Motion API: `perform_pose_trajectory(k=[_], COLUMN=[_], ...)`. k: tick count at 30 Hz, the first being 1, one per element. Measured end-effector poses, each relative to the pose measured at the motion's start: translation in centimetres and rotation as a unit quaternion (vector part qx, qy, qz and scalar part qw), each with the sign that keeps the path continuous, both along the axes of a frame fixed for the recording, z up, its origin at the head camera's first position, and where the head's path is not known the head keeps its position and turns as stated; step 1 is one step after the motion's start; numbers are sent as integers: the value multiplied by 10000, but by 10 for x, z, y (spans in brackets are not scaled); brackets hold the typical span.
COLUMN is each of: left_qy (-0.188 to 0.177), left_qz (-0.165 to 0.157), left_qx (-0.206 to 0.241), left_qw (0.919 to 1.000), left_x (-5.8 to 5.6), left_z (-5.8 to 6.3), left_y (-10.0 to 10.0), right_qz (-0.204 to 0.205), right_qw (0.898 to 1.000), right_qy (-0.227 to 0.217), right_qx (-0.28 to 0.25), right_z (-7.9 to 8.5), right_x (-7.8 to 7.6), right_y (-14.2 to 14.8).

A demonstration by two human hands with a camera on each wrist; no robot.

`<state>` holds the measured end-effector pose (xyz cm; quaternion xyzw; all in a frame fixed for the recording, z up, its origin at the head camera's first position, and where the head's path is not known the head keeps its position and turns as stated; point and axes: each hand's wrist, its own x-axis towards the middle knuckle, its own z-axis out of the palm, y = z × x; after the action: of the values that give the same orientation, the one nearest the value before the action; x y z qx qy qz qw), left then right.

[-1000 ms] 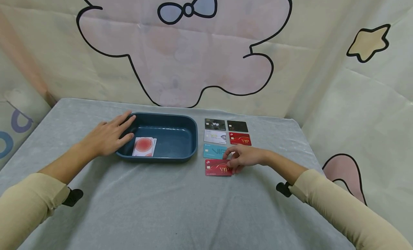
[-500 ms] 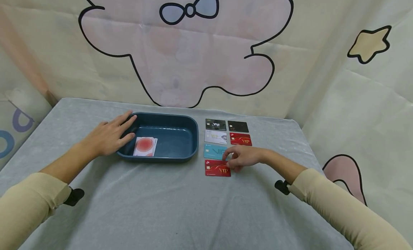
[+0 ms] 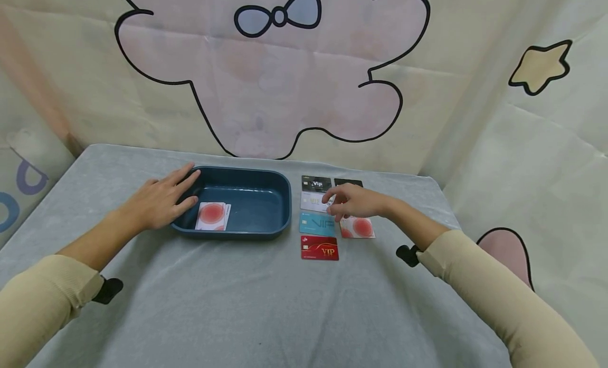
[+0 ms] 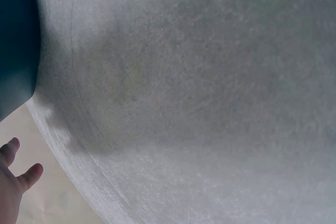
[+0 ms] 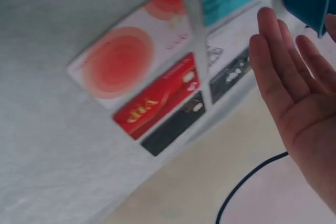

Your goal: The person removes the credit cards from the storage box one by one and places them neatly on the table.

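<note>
My left hand (image 3: 154, 204) rests with spread fingers on the left rim of a dark blue tray (image 3: 280, 230). Inside that tray lies a small stack of white cards with a red circle (image 3: 211, 215). My right hand (image 3: 358, 201), fingers loosely bent and holding nothing, hovers over two columns of cards. Left column, from the back: a black Vip card (image 3: 313, 184), a white card (image 3: 311, 201), a teal card (image 3: 315, 224), a red VIP card (image 3: 319, 248). Right column: a black card (image 5: 173, 124), another red VIP card (image 5: 157, 95), a white card with red circles (image 3: 358, 228).
A grey cloth (image 3: 228, 304) covers the table. Behind it hangs a cream curtain (image 3: 451, 93) with cartoon prints, and more of this fabric closes in both sides.
My right hand has let go of the front red VIP card, now flat, and moved back over the cards. The white card with red circles shows from under it. My left hand stays put.
</note>
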<state>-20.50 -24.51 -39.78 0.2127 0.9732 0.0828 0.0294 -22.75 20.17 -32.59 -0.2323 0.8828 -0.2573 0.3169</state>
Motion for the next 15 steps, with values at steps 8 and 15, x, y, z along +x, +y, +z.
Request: perform_pose_trajectory(k=[8, 15], left_qy=[36, 47], left_qz=[19, 17], left_qx=[-20, -35], left_qw=[10000, 10000], left_x=[0, 0], left_z=[-1, -2], left_y=[-1, -1], right_qz=[-405, -494], right_qw=[9894, 9820], right_qy=[1071, 1255], right_qx=[-889, -1323], right_z=[4, 3], right_x=[-15, -22], right_y=[-32, -67])
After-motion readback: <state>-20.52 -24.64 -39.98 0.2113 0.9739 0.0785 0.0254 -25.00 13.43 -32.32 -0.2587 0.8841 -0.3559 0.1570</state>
